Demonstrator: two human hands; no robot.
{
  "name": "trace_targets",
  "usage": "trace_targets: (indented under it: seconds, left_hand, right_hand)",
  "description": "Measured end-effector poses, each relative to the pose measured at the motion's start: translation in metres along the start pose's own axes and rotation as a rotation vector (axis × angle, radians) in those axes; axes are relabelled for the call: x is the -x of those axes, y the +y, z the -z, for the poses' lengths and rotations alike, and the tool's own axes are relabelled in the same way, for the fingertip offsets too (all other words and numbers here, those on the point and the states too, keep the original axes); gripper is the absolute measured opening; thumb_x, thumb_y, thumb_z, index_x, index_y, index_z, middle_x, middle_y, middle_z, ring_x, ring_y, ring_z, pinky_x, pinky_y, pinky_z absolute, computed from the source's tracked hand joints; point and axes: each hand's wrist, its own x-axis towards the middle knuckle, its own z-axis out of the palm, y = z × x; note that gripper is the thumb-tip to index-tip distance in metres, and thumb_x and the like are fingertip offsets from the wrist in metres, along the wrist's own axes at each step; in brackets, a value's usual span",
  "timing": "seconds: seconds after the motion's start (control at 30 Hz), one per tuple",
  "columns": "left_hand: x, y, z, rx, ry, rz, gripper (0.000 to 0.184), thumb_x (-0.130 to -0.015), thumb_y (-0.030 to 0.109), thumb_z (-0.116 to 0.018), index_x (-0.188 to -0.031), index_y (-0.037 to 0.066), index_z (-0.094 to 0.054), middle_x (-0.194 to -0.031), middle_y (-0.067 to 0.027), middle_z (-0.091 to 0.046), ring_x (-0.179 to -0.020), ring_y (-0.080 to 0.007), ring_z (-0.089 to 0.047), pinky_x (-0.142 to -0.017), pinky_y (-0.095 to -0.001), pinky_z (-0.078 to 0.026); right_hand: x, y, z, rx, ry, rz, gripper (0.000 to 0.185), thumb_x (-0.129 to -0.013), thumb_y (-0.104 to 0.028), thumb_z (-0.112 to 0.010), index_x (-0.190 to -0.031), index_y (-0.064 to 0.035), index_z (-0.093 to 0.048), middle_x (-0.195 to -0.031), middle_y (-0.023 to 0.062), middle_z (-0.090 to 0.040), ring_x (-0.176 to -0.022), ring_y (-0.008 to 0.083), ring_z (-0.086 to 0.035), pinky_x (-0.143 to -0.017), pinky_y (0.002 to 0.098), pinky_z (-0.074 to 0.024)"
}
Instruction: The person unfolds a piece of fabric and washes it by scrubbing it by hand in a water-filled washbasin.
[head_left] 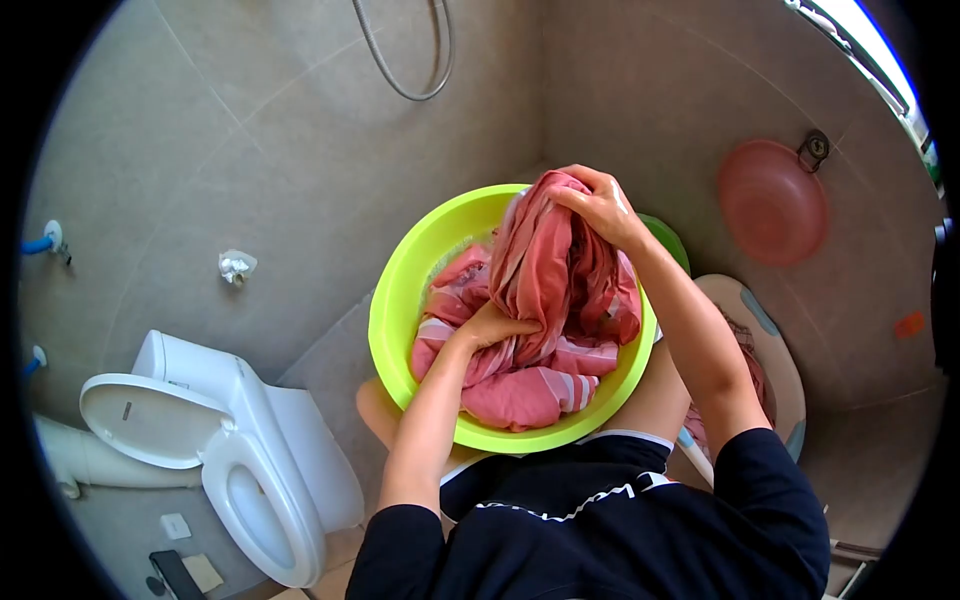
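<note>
A lime-green basin rests at my lap, between my knees. Wet pink fabric with white stripes is heaped inside it, with some suds at the basin's left wall. My right hand grips a raised, bunched fold of this pink cloth near the far rim. Lower and to the left, my left hand is closed around the hanging part of the same cloth, its fingers partly covered by the folds. The kind of item the cloth belongs to cannot be made out.
To the left stands a white toilet with its lid raised. On the right, an oval tub holds more fabric, and a pink basin hangs on the wall. Part of a green container shows behind my right arm. A shower hose hangs above.
</note>
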Motion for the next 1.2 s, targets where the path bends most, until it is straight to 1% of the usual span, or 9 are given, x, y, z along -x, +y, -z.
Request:
trace_targets:
  seconds: [0.2,0.3,0.33,0.4,0.53,0.7,0.9,1.1,1.2]
  left_hand:
    - [0.021,0.011,0.030,0.218,0.035,-0.163,0.073,-0.068,0.008,-0.067,-0.136,0.000,-0.040,-0.126,-0.0106,-0.053,-0.116,-0.0221,-0.050,-0.101,-0.0329,-0.038]
    - [0.024,0.035,0.053,0.237,0.202,-0.208,0.067,-0.069,0.010,-0.067,-0.130,-0.003,-0.043,-0.118,-0.0113,-0.057,-0.107,-0.0207,-0.055,-0.095,-0.0320,-0.043]
    - [0.023,0.051,0.059,0.229,0.220,-0.208,0.064,-0.069,0.010,-0.068,-0.127,-0.004,-0.044,-0.114,-0.0113,-0.058,-0.104,-0.0201,-0.056,-0.093,-0.0314,-0.044]
    - [0.024,0.080,0.061,0.004,0.311,-0.279,0.059,-0.069,0.012,-0.069,-0.120,-0.005,-0.046,-0.109,-0.0118,-0.058,-0.098,-0.0183,-0.057,-0.091,-0.0306,-0.045]
    - [0.031,0.135,0.052,-0.091,0.270,-0.426,0.062,-0.068,0.012,-0.069,-0.122,-0.005,-0.042,-0.111,-0.0115,-0.056,-0.100,-0.0169,-0.055,-0.092,-0.0301,-0.044]
    - [0.037,0.155,0.044,-0.053,0.243,-0.451,0.068,-0.068,0.013,-0.069,-0.125,-0.004,-0.036,-0.114,-0.0133,-0.053,-0.103,-0.0185,-0.054,-0.093,-0.0305,-0.043]
    - [0.022,0.140,0.039,-0.022,0.236,-0.501,0.077,-0.068,0.009,-0.067,-0.134,-0.006,-0.029,-0.121,-0.0149,-0.051,-0.112,-0.0215,-0.052,-0.095,-0.0324,-0.044]
    - [0.020,0.114,0.049,0.326,0.058,-0.376,0.066,-0.068,-0.002,-0.056,-0.132,0.000,-0.039,-0.122,-0.0095,-0.051,-0.112,-0.0184,-0.050,-0.094,-0.0296,-0.043]
    - [0.022,0.102,0.058,0.283,0.006,-0.293,0.067,-0.069,0.006,-0.057,-0.133,0.002,-0.037,-0.126,-0.0089,-0.050,-0.118,-0.0190,-0.048,-0.101,-0.0313,-0.039]
  right_hand:
    - [0.017,0.047,0.023,0.191,0.187,0.032,0.042,-0.080,-0.031,-0.067,-0.111,-0.0039,-0.058,-0.095,0.0149,-0.065,-0.088,0.0209,-0.062,-0.081,0.0324,-0.0482]
    - [0.018,0.068,0.034,0.268,-0.316,-0.144,0.061,-0.074,-0.033,-0.069,-0.124,-0.0046,-0.048,-0.107,0.0164,-0.061,-0.101,0.0251,-0.057,-0.090,0.0340,-0.0434]
    - [0.015,0.031,0.034,0.557,-0.576,-0.271,0.077,-0.066,-0.037,-0.074,-0.129,-0.0058,-0.044,-0.113,0.0182,-0.059,-0.108,0.0288,-0.055,-0.097,0.0349,-0.0398]
    - [0.016,-0.003,0.019,0.769,-0.689,-0.179,0.102,-0.059,-0.039,-0.079,-0.141,-0.0065,-0.029,-0.137,0.0219,-0.040,-0.127,0.0347,-0.039,-0.107,0.0402,-0.0310]
    - [0.014,-0.045,-0.023,0.873,-0.392,0.433,0.125,-0.050,-0.041,-0.083,-0.147,-0.0065,-0.010,-0.151,0.0228,-0.013,-0.141,0.0363,-0.011,-0.113,0.0462,-0.0196]
    - [0.013,-0.059,-0.015,0.309,-0.500,0.373,0.129,-0.050,-0.038,-0.083,-0.147,-0.0037,-0.005,-0.149,0.0268,-0.012,-0.140,0.0390,-0.009,-0.114,0.0448,-0.0154]
    - [0.002,-0.072,-0.035,0.970,-0.419,0.728,0.124,-0.049,-0.035,-0.084,-0.146,-0.0055,-0.013,-0.147,0.0222,-0.022,-0.139,0.0357,-0.018,-0.113,0.0450,-0.0215]
    - [0.004,-0.060,-0.043,0.927,-0.593,0.697,0.125,-0.048,-0.042,-0.084,-0.147,-0.0103,-0.014,-0.141,0.0220,-0.031,-0.130,0.0382,-0.033,-0.107,0.0461,-0.0285]
    - [0.004,-0.055,-0.049,1.002,-0.628,0.620,0.130,-0.047,-0.041,-0.085,-0.149,-0.0159,-0.007,-0.145,0.0236,-0.027,-0.127,0.0401,-0.038,-0.105,0.0452,-0.0309]
